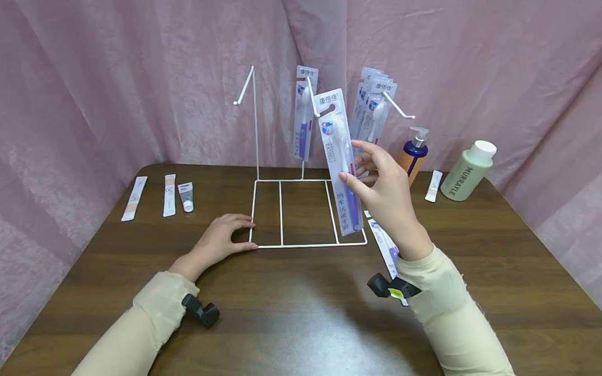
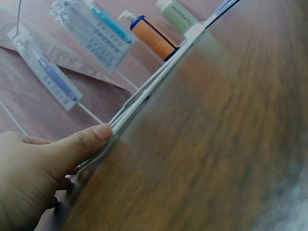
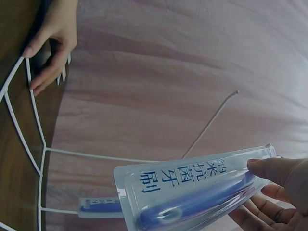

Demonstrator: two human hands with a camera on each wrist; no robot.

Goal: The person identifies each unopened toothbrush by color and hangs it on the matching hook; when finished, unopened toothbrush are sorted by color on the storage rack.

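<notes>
Head view, and the right hand (image 1: 389, 192) has its fingers pinching a packaged toothbrush (image 1: 337, 164), held up near the tip of the middle hook (image 1: 312, 96) on the white rack (image 1: 256, 128)! Its long axis runs near upright, hanging hole (image 1: 326, 111) on top and leaning left, purple handle (image 1: 353, 208) pointing down; the left hand (image 1: 214, 239) rests spread, unclenched fingers against the rack's left edge.

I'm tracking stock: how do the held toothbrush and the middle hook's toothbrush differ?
The held toothbrush is in the right hand; the hung toothbrush hangs on the middle hook. In the head view, the held toothbrush looks larger than the hung toothbrush. Both are packaged, with purple handles.
</notes>
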